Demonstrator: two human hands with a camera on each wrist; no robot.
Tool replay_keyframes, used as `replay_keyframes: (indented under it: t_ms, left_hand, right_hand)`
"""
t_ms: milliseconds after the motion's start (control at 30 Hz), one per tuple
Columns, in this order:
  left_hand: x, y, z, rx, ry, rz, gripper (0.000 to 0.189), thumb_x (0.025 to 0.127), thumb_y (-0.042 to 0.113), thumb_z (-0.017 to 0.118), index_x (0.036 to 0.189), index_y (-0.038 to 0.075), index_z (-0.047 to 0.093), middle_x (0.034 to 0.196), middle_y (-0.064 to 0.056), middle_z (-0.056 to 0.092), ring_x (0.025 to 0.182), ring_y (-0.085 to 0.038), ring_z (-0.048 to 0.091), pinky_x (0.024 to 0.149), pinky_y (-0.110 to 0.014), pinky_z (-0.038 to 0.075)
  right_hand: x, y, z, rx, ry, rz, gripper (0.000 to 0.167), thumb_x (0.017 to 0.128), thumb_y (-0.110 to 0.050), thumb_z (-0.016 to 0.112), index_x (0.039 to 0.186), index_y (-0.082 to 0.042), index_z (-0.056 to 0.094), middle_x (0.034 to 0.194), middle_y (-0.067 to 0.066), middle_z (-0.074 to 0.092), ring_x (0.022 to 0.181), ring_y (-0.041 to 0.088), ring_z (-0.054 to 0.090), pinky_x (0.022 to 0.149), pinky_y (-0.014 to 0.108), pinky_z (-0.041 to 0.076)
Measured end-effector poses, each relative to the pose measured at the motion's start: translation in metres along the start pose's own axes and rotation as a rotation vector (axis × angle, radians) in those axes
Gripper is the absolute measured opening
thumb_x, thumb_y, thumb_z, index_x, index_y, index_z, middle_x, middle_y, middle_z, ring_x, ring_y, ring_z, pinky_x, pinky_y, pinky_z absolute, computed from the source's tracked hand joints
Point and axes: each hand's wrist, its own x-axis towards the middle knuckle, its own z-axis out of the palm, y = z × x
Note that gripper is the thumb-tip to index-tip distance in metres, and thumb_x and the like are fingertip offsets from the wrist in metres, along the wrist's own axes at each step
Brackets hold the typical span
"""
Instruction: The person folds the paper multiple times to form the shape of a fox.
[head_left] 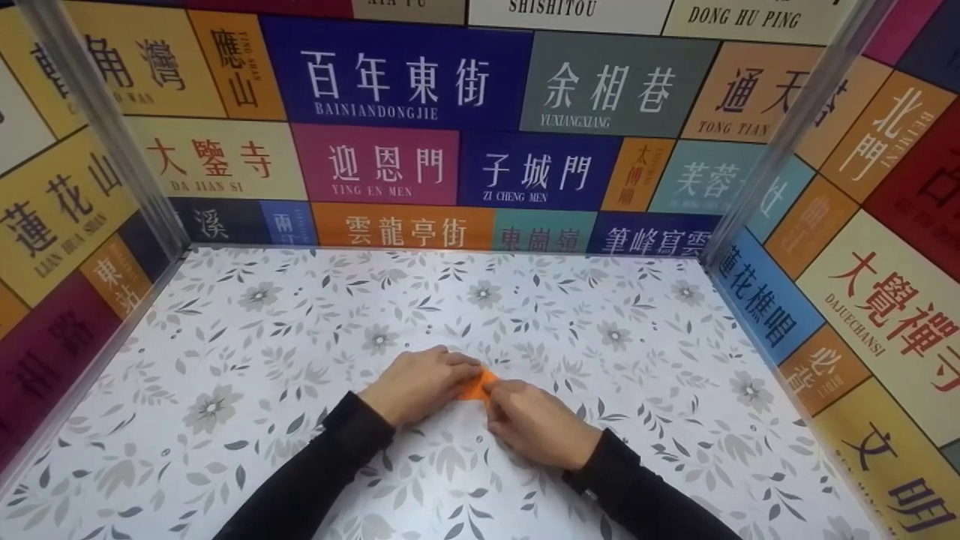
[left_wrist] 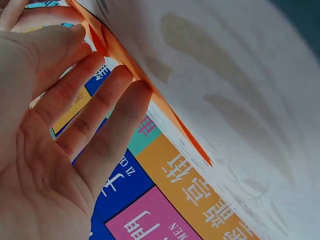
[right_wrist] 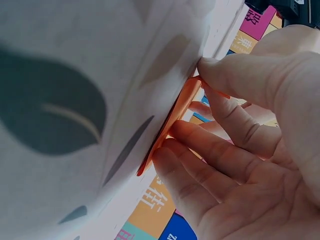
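Observation:
A small piece of folded orange paper [head_left: 474,387] lies flat on the floral-patterned table, partly hidden by both hands. My left hand [head_left: 429,382] rests at its left side; in the left wrist view its fairly straight fingers [left_wrist: 112,100] touch the paper's edge. My right hand [head_left: 541,420] is at the right side. In the right wrist view, its thumb and index finger pinch one end of the orange paper [right_wrist: 175,112]. The other fingers of that hand [right_wrist: 185,170] touch along the paper's side.
The white table [head_left: 300,450] bears grey leaves and flowers. Colourful panels with Chinese place names [head_left: 397,75] stand behind it and at both sides. Clear strips [head_left: 112,127] run up the back corners. Black sleeves [head_left: 315,465] cover both forearms.

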Motion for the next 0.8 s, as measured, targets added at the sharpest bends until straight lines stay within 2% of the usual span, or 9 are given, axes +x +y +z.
replay_keyframes:
  t_ms: [367,533,700,800]
  left_hand:
    - [0.0008,0.0021,0.002,0.13,0.025,0.069,0.034,0.113,0.018,0.067,0.144,0.021,0.083,0.149,0.002,0.082,0.122,-0.029,0.077,0.079,-0.046,0.07]
    - [0.0003,0.0021,0.0028,0.137,0.048,0.083,0.031,0.115,0.022,0.067,0.142,0.023,0.084,0.146,0.003,0.083,0.119,-0.027,0.078,0.078,-0.045,0.07]
    - [0.0012,0.0027,0.0012,0.144,0.023,0.089,0.034,0.114,0.02,0.065,0.144,0.023,0.083,0.149,0.002,0.082,0.123,-0.029,0.078,0.083,-0.046,0.071]
    - [0.0022,0.0028,0.0002,0.141,-0.002,0.082,0.036,0.114,0.018,0.064,0.145,0.022,0.082,0.152,0.001,0.081,0.128,-0.031,0.077,0.087,-0.047,0.072]
  right_hand:
    - [0.001,0.0014,0.0005,0.028,-0.033,0.037,0.015,0.095,-0.002,0.085,0.098,-0.011,0.074,0.102,0.002,0.077,0.102,0.02,0.076,0.091,0.038,0.066]
    - [0.0007,0.0022,0.0,0.027,-0.033,0.019,0.012,0.095,-0.003,0.084,0.099,-0.01,0.075,0.101,0.002,0.077,0.099,0.019,0.074,0.092,0.038,0.065]
    - [0.0004,0.0021,-0.0017,0.06,-0.059,0.052,0.012,0.1,-0.013,0.088,0.102,-0.01,0.076,0.102,0.002,0.079,0.102,0.021,0.077,0.096,0.041,0.066]
    - [0.0006,0.0031,-0.0034,0.095,-0.075,0.073,0.014,0.104,-0.02,0.088,0.107,-0.01,0.078,0.107,0.003,0.084,0.112,0.024,0.081,0.108,0.044,0.066]
